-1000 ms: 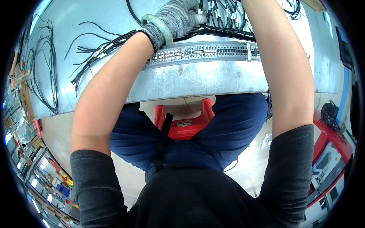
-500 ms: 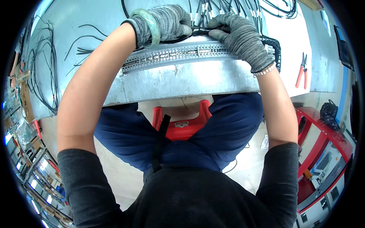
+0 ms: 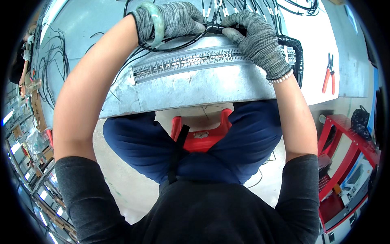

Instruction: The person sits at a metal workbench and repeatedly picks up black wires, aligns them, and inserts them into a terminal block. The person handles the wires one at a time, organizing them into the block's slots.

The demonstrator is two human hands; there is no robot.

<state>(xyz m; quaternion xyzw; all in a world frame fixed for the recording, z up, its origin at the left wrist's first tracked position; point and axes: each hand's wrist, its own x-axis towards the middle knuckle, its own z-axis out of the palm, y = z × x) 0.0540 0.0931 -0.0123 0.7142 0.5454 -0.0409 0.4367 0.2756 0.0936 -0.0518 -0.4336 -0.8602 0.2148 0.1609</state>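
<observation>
Both my hands wear grey knitted gloves and hold a black wire bundle (image 3: 213, 28) near the far side of the metal table. My left hand (image 3: 176, 19) is closed on the bundle's left part, its thumb and fingertips pressed together. Opposite it, my right hand (image 3: 254, 34) pinches the same bundle, thumb below and fingers above. Several thin black wires with white sleeves (image 3: 219, 9) fan out beyond the hands. Loose black wires (image 3: 174, 49) curve out beneath my left hand. Just nearer to me lies a long terminal block strip (image 3: 187, 63), with a black-wrapped cable section (image 3: 299, 57) bending round its right end.
Red-handled cutters (image 3: 328, 77) lie on a white sheet (image 3: 317, 36) at the right. More loose black wires (image 3: 63, 55) lie at the table's far left. A red stool (image 3: 199, 140) is between my legs, and a red metal frame (image 3: 345, 130) stands to the right.
The loose wires at left have swung in and now loop beneath my left hand, over the strip's left part. Both hands keep their grip. The whole view has shifted slightly.
</observation>
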